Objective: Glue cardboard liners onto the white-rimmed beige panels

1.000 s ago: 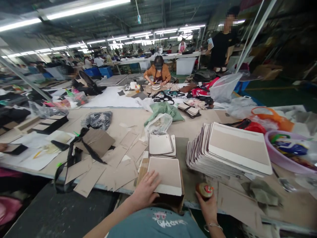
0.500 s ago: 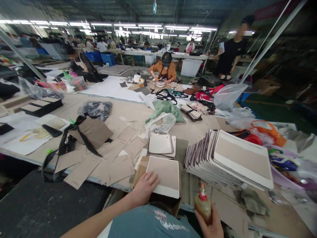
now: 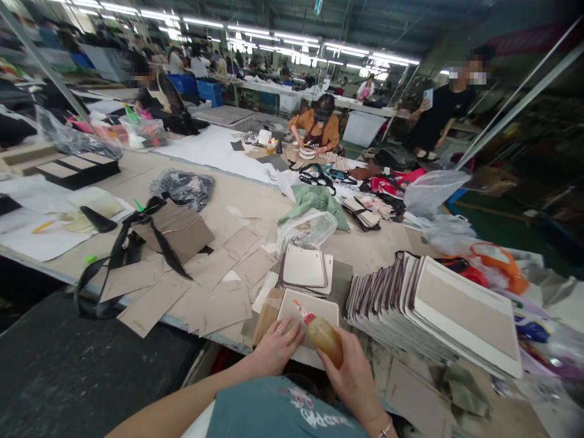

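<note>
A white-edged beige panel (image 3: pixel 319 311) lies at the near edge of the long work table (image 3: pixel 255 210), on a brown cardboard piece (image 3: pixel 268 307). My left hand (image 3: pixel 277 347) rests flat on the panel's near left corner, fingers stretched out. My right hand (image 3: pixel 353 371) is wrapped round an amber glue bottle (image 3: pixel 323 334) with a red nozzle, tilted so its tip points up-left over the panel.
A fanned stack of similar panels (image 3: pixel 438 307) lies to the right, a smaller pile (image 3: pixel 305 271) just behind. Loose cardboard sheets (image 3: pixel 201 286) and black straps (image 3: pixel 118 255) cover the left. Plastic bags (image 3: pixel 305 228) sit beyond. Other people work at the far tables.
My right hand has brought the glue bottle from the right of the panel up and left over it, tipping the nozzle toward the panel. The view has dropped slightly; the left hand stays put.
</note>
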Motion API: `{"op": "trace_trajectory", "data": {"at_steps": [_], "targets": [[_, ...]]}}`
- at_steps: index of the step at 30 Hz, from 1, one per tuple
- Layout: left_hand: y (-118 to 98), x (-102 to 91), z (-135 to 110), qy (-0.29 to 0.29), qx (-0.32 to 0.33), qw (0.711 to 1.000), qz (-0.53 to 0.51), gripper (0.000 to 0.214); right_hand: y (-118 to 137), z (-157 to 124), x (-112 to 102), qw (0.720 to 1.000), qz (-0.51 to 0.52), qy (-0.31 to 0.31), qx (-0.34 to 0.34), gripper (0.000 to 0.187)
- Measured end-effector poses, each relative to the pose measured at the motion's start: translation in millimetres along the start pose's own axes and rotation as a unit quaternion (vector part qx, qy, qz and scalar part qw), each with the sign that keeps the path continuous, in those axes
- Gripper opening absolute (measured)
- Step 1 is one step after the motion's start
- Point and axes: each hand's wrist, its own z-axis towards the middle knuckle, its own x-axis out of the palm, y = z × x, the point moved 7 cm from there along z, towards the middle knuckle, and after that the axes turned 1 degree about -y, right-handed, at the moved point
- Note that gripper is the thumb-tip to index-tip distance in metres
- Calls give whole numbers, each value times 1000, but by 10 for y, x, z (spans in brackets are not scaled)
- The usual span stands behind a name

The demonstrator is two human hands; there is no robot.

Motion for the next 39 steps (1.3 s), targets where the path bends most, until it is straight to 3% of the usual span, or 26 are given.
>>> {"op": "trace_trajectory", "data": {"at_steps": [7,19,32,39], "targets": [[-7,-100,-8,-16,16,1000,-12,50,185,213,134,999,-42,30,-13,33],[-8,-128,12,2,8,1000,-18,48,223,333,179,995,0,66,77,28],[-8,-53,31,27,1,999,-30,50,-27,438,266,956,83,135,247,21],[20,80,26,29,-14,999,0,54,-240,452,321,935,155,141,286,18]]}}
